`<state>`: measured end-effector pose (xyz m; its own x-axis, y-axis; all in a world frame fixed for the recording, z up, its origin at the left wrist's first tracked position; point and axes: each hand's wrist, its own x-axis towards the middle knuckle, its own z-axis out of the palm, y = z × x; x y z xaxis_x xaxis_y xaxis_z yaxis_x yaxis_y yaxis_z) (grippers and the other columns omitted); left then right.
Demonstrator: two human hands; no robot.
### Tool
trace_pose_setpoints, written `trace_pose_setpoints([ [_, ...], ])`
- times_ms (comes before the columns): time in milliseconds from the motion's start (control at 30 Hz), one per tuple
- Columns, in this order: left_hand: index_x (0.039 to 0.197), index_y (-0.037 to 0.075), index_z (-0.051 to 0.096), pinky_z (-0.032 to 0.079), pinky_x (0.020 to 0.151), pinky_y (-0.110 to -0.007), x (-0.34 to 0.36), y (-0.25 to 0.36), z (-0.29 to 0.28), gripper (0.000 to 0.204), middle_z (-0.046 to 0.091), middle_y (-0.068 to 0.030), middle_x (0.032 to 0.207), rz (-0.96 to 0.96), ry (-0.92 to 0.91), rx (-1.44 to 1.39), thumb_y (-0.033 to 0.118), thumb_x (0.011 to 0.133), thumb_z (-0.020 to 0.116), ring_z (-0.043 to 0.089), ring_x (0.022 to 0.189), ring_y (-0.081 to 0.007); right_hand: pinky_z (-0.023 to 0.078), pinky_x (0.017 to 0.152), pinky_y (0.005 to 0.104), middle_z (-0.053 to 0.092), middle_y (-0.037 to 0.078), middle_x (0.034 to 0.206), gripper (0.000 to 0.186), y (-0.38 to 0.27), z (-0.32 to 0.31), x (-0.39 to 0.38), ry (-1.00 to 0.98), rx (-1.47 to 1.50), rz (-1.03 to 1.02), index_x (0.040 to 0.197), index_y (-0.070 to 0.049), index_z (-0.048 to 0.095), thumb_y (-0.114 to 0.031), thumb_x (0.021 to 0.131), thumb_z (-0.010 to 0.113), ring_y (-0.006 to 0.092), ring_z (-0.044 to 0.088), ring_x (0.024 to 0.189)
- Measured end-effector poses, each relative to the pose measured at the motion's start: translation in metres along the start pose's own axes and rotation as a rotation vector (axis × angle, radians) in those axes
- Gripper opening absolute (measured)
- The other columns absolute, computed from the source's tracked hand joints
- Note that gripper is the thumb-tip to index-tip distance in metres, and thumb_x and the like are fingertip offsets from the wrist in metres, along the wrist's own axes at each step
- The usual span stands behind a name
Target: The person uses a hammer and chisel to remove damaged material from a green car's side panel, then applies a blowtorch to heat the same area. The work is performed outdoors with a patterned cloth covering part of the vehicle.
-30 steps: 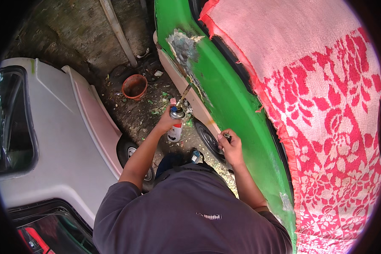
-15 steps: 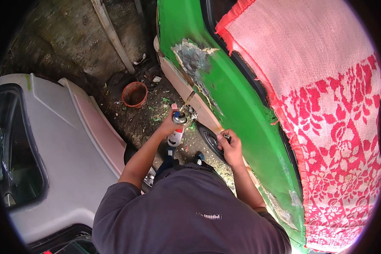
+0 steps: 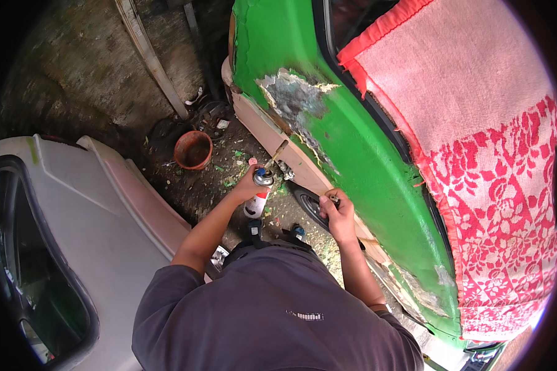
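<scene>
Right hand (image 3: 340,214): holding out at about one o'clock from the body; its fingers are pinching a small dark object (image 3: 335,200), perhaps a lighter.
Left hand (image 3: 247,188): reaching forward at eleven o'clock, elbow bending outward; its fingers are wrapping around the gas canister (image 3: 257,203) near its silver top.
Torch nozzle (image 3: 279,151): pointing from the canister toward one o'clock, across the beige lower trim (image 3: 306,172); no flame is showing, and whether it is touching is unclear.
Green car panel (image 3: 365,176): carrying most of its paint, so much coating is apparently remaining.
Smaller bare patch (image 3: 443,276): showing pale at three o'clock.
Large bare patch (image 3: 295,98): exposing grey at twelve o'clock, its ragged edges peeling; this part is looking largely stripped.
Terracotta pot (image 3: 193,162): standing on the flake-littered ground (image 3: 220,167) at eleven o'clock.
</scene>
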<state>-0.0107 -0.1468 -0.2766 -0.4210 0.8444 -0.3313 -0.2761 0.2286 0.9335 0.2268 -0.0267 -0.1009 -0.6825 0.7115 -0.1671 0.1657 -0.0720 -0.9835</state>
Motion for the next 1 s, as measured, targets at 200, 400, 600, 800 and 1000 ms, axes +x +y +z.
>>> trace_pose_setpoints([
  [200, 0.129, 0.010, 0.039, 0.045, 0.090, -0.032, 0.000, 0.009, -0.017, 0.076, 0.056, -0.0059, 0.113, 0.085, 0.088, 0.030, 0.000, 0.065, 0.079, 0.056, 0.105, -0.0169, 0.038, 0.054, 0.0223, 0.050, -0.001, 0.063, 0.017, -0.002, 0.008, 0.001, 0.047, 0.043, 0.001, 0.091, -0.002, 0.054, -0.017, 0.092, 0.062, 0.0061, 0.046, 0.058],
  [400, 0.129, 0.010, 0.038, 0.047, 0.088, -0.035, 0.015, 0.033, -0.041, 0.074, 0.056, -0.0060, 0.116, 0.181, 0.159, -0.015, 0.002, 0.067, 0.078, 0.057, 0.104, -0.0171, 0.038, 0.054, 0.0222, 0.051, -0.001, 0.062, 0.018, -0.005, 0.022, 0.006, 0.042, 0.003, -0.032, 0.090, -0.002, 0.054, -0.017, 0.092, 0.062, 0.0060, 0.047, 0.058],
  [600, 0.129, 0.010, 0.037, 0.048, 0.087, -0.034, 0.034, 0.034, -0.060, 0.074, 0.058, -0.0054, 0.113, 0.165, 0.112, -0.180, 0.001, 0.068, 0.077, 0.057, 0.102, -0.0172, 0.041, 0.054, 0.0245, 0.050, 0.002, 0.068, 0.013, -0.014, 0.035, 0.012, 0.010, 0.016, -0.008, 0.087, -0.001, 0.051, -0.009, 0.093, 0.059, 0.0088, 0.046, 0.059],
  [800, 0.129, 0.010, 0.037, 0.048, 0.088, -0.035, 0.041, 0.045, -0.059, 0.073, 0.057, -0.0058, 0.112, 0.135, 0.086, -0.177, -0.001, 0.068, 0.076, 0.057, 0.103, -0.0177, 0.041, 0.054, 0.0244, 0.049, 0.002, 0.067, 0.013, -0.018, 0.040, 0.015, 0.024, 0.003, -0.006, 0.087, -0.001, 0.051, -0.010, 0.093, 0.058, 0.0087, 0.045, 0.059],
  [1000, 0.135, 0.008, 0.026, 0.056, 0.072, -0.041, 0.055, 0.038, -0.067, 0.074, 0.062, -0.0139, 0.097, 0.236, 0.051, -0.067, -0.009, 0.074, 0.065, 0.069, 0.079, -0.0265, 0.040, 0.054, 0.0247, 0.049, 0.001, 0.068, 0.013, -0.020, 0.042, 0.021, 0.006, 0.000, -0.022, 0.087, -0.001, 0.050, -0.010, 0.093, 0.058, 0.0084, 0.044, 0.059],
])
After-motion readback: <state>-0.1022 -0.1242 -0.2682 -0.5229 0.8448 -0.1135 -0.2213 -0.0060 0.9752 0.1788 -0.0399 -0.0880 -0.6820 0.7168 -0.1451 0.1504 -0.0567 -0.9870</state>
